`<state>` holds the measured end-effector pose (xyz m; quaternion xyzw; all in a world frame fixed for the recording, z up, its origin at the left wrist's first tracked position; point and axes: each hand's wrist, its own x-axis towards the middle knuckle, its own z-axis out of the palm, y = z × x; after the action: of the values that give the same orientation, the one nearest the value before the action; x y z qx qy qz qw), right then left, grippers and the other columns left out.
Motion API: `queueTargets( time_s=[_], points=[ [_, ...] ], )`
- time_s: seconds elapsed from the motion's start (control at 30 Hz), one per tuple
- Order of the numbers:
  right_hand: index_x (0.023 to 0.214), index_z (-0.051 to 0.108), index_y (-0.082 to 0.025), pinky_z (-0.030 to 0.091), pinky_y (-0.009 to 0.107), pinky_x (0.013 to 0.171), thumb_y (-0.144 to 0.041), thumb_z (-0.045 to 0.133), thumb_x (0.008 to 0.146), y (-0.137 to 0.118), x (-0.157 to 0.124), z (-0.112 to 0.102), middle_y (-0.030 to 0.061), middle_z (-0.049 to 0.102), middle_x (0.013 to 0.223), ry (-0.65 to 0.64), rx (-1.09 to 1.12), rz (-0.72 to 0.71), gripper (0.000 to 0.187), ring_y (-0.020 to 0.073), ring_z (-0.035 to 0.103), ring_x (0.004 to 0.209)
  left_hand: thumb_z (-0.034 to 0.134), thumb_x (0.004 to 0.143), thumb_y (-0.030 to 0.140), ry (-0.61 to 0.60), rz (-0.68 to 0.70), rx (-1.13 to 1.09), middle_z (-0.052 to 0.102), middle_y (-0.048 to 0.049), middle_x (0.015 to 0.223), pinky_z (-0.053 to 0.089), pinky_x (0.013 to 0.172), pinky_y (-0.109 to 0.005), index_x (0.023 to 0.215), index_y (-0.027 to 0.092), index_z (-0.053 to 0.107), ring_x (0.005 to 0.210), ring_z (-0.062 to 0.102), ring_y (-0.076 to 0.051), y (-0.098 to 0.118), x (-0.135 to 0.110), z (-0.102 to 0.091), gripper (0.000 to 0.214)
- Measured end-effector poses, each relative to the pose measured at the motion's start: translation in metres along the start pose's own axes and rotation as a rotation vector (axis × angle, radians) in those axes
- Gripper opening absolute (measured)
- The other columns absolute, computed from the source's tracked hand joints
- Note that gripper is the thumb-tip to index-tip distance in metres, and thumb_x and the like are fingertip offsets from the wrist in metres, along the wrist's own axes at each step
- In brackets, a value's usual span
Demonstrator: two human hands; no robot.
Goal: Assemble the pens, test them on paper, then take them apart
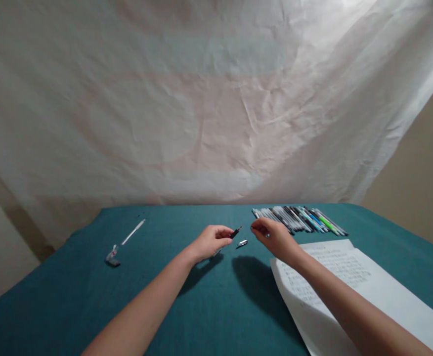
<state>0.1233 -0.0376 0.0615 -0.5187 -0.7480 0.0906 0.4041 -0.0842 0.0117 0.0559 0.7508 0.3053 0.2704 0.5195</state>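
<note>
Pale, wrinkled sheeting [220,109] hangs beyond the hands, behind one desk [71,306] covered in teal cloth. Two hands are over it: the left hand [212,242] grips one dark, pointed pen part [236,232], its rear hidden by the fingers, while the right hand [276,240] has its fingertips drawn close together, and whether they pinch anything cannot be told. One silvery piece [242,244] lies between the hands. Just beyond the right hand is a row of pens [300,219], one bright green, packed too tightly to count and partly covered by that hand. Beneath the right forearm lies white paper [383,287], cut off by the frame, its writing illegible. Well left of the left hand are one thin white stick [133,232] and one small grey-and-white item [112,258], hard to identify.
</note>
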Motion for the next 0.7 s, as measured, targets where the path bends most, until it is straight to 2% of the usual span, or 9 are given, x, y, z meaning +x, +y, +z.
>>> queueTargets(
  time_s=[0.17, 0.43, 0.7],
  points=[
    [0.08, 0.057, -0.018, 0.044, 0.022, 0.058, -0.021, 0.049, 0.075, -0.003, 0.001, -0.012, 0.0007, 0.059, 0.069, -0.017, 0.061, -0.013, 0.01, 0.0107, 0.054, 0.061, 0.054, 0.069, 0.022, -0.033, 0.007, 0.059, 0.063, -0.0083, 0.094, 0.04, 0.078, -0.029, 0.098, 0.011, 0.06, 0.085, 0.056, -0.017, 0.001, -0.002, 0.002, 0.031],
    [0.079, 0.058, -0.017, 0.043, 0.021, 0.059, -0.021, 0.049, 0.075, -0.008, 0.0, -0.011, 0.0012, 0.058, 0.072, -0.11, 0.078, -0.063, 0.01, 0.0103, 0.054, 0.063, 0.053, 0.069, 0.021, -0.076, 0.014, 0.106, 0.064, -0.0065, 0.092, 0.04, 0.075, -0.027, 0.097, 0.012, 0.061, 0.081, 0.056, -0.017, 0.005, -0.002, 0.005, 0.031],
    [0.08, 0.058, -0.016, 0.043, 0.023, 0.059, -0.023, 0.048, 0.077, -0.009, 0.001, -0.017, 0.0035, 0.057, 0.075, -0.115, 0.047, -0.066, 0.013, 0.0113, 0.053, 0.064, 0.053, 0.068, 0.02, -0.069, 0.011, 0.111, 0.065, -0.0055, 0.09, 0.041, 0.072, -0.026, 0.095, 0.012, 0.062, 0.079, 0.056, -0.016, 0.009, -0.004, 0.005, 0.03]
  ],
)
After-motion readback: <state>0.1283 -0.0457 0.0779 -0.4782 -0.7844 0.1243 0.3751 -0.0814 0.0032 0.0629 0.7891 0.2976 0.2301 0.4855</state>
